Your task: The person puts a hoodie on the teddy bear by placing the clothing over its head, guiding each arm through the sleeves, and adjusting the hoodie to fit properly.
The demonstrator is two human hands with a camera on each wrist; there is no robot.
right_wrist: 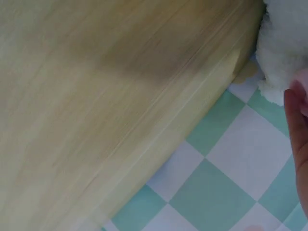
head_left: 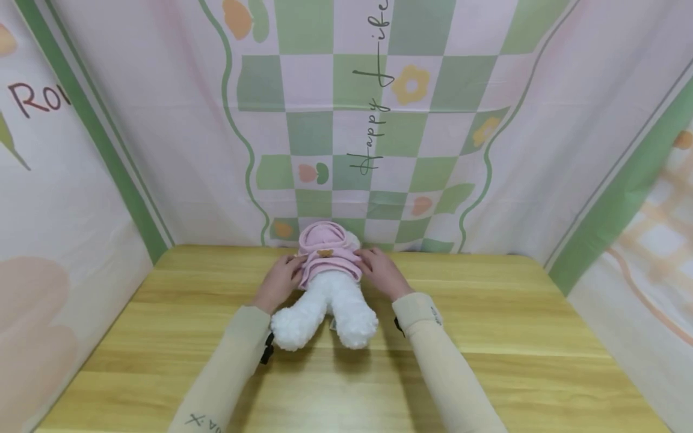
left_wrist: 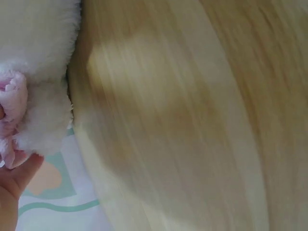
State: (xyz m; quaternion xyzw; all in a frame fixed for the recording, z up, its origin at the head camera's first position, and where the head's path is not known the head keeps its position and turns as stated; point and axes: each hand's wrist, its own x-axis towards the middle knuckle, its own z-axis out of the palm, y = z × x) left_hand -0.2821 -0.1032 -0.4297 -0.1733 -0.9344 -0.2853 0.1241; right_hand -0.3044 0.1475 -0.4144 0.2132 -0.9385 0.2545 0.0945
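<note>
A white fluffy plush toy (head_left: pixel 354 319) wears a pink hoodie (head_left: pixel 330 263) with a small brown patch on its front. Its legs point toward the near side of the table, while the hooded top end is at the back edge. At the hoodie's left side, my left hand (head_left: pixel 278 281) pinches the pink cloth; its thumb shows beside a pink fold (left_wrist: pixel 13 103) in the left wrist view. My right hand (head_left: pixel 383 273) grips the opposite side, fingertips against the pink cloth (right_wrist: pixel 302 83). The toy's face is hidden in the head view.
The wooden table (head_left: pixel 487 337) ends at a hanging cloth (head_left: pixel 303 132) with green and white checks, flowers and lettering. More printed cloth (head_left: pixel 54 210) hangs on the left, and a cloth with a green band (head_left: pixel 612 210) hangs on the right.
</note>
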